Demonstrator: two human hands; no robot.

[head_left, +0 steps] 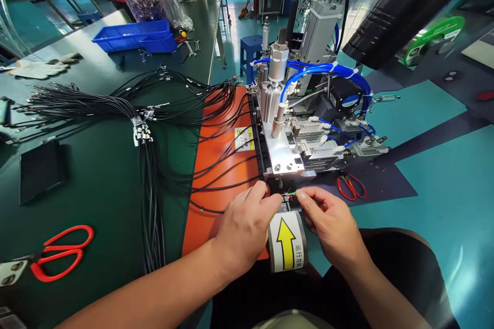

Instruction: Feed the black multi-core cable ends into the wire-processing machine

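Note:
My left hand [247, 226] is closed at the front edge of the metal machine, its fingertips pinched on the end of a black cable [210, 211] that runs in under the hand. My right hand [332, 221] pinches the thin coloured wires [291, 194] that stick out between both hands. A small metal fixture sits just below those wires. Under it is a rounded cover with a yellow arrow label [286, 244]. Other black cables [227, 185] stretch across the orange mat [208, 154] to the machine [278, 118]. The exact grip of my left fingertips is partly hidden.
A bundle of black cables [148, 205] with metal ends lies on the green table at left. Red-handled scissors [64, 253] lie at lower left, and another red-handled pair [351, 186] at right of the machine. A blue tray [135, 37] and gloves [38, 68] are farther back.

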